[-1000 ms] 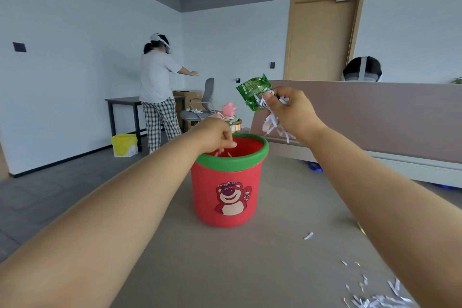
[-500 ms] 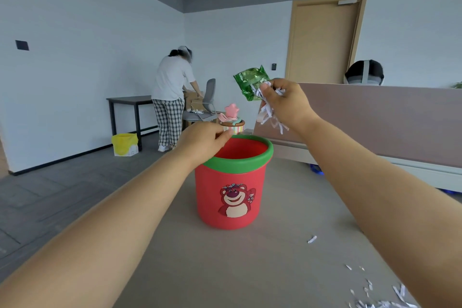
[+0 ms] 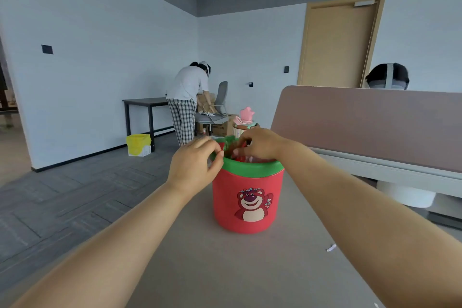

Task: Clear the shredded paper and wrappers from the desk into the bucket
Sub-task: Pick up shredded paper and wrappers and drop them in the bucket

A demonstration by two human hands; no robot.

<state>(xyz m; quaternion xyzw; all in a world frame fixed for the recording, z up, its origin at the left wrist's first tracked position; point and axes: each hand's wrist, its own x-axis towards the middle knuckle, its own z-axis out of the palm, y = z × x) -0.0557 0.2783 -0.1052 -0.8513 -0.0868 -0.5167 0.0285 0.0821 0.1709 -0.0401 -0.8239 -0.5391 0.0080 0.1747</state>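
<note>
In the head view, much of what matters sits behind our own hands: the mouth of the red bucket (image 3: 247, 197) at frame centre is largely covered, and its inside shows only as a blurred patch of red and pale material between the fingers, so we cannot tell what lies in there. A bit of green wrapper (image 3: 228, 142) shows at the far rim between the two hands, hard to separate from the bucket's green band. Our right hand (image 3: 260, 144) hangs over the opening with its fingers curled downward and drawn together; whether they pinch anything we cannot tell. Our left hand (image 3: 196, 166) rests against the left edge of the rim, fingers bent with thumb and fingertips close; whether it grips the rim or only touches it is unclear. Counting what we can: one bucket, standing upright on the grey desk (image 3: 225, 265), two hands, and one paper shred (image 3: 331, 247) lying apart on the desk at lower right of the bucket, below the right forearm, and another white scrap (image 3: 376, 305) cut off by the bottom edge. Behind the bucket a pink toy (image 3: 246, 117) is half hidden by the right hand. In the upper middle one person (image 3: 186, 100) bends over a chair (image 3: 216, 107), and a yellow bin (image 3: 138, 144) stands on the floor at left.
</note>
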